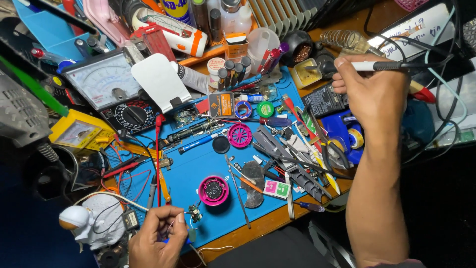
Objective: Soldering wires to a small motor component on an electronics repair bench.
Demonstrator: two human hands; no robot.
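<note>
My left hand is at the near edge of the blue work mat, its fingers pinched on a small green circuit board with thin wires trailing from it. My right hand is raised at the far right and grips a soldering iron by its white and black handle. The iron's tip points left toward a yellow cleaning sponge tray. A round pink and black speaker part lies on the mat just right of the small board.
The bench is crowded: an analogue multimeter, a yellow meter, a white phone stand, solder spools, tweezers and screwdrivers, a pink wheel, a white astronaut figure, and red probe leads.
</note>
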